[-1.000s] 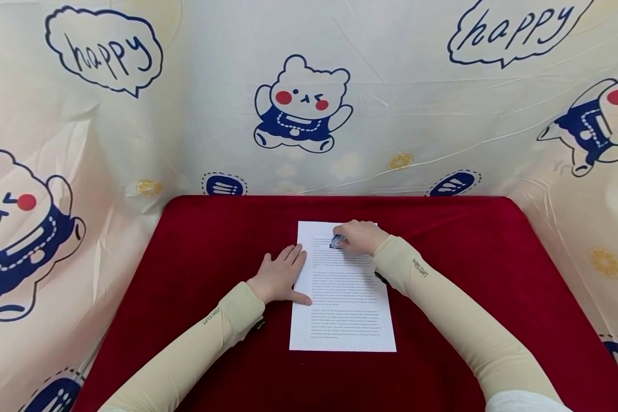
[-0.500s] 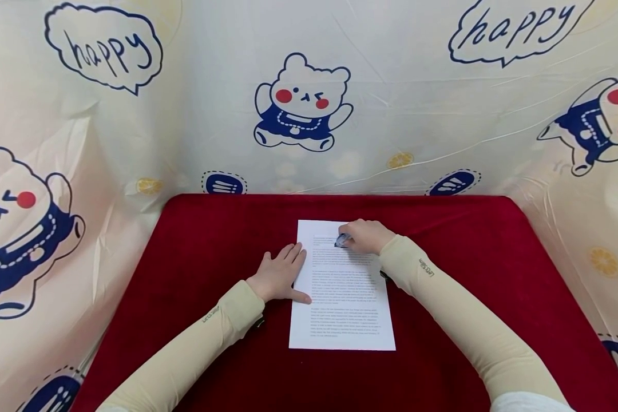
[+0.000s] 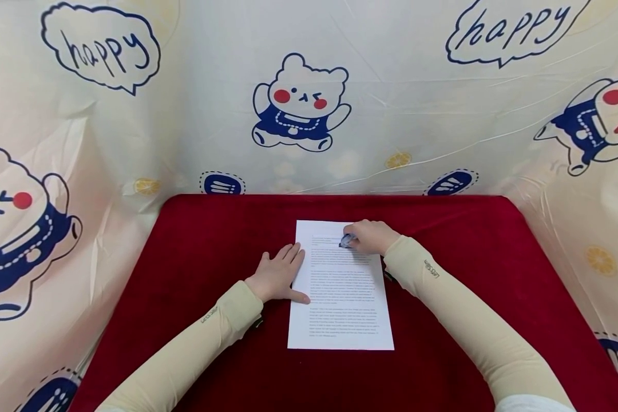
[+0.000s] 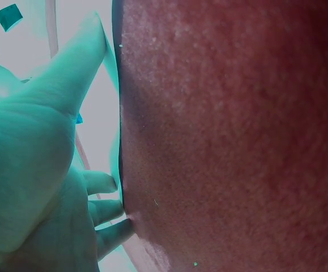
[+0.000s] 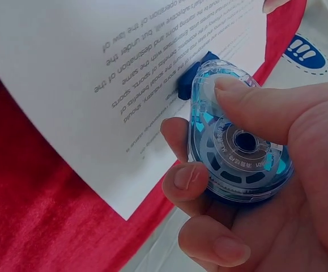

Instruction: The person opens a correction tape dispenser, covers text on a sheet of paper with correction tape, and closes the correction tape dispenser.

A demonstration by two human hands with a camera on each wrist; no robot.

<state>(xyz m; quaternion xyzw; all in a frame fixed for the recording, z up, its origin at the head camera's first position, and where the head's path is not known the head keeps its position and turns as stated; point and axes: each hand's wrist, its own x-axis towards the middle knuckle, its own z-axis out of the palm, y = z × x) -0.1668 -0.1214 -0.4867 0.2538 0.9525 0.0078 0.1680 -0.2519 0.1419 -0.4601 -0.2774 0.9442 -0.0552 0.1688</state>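
Observation:
A printed sheet of paper [image 3: 340,326] lies on the red cloth. In my right hand [image 3: 375,236] is a clear blue correction tape dispenser [image 5: 240,144], pinched between thumb and curled fingers. Its dark blue tip [image 5: 189,82] is at the printed lines near the top of the sheet; whether it touches the paper I cannot tell. My left hand [image 3: 278,276] rests on the sheet's left edge with straight, spread fingers, its thumb lying over the paper. The left wrist view shows that thumb [image 4: 67,68] and several fingertips by the paper's edge.
Red cloth [image 3: 211,229] covers the table around the sheet. Behind and on both sides hangs a pale curtain [image 3: 391,126] printed with cartoon bears and the word "happy". Beige sleeves [image 3: 458,309] cover both forearms.
My right hand has slid a little to the right along the upper printed lines with the correction tape. My left hand has stayed in place on the paper.

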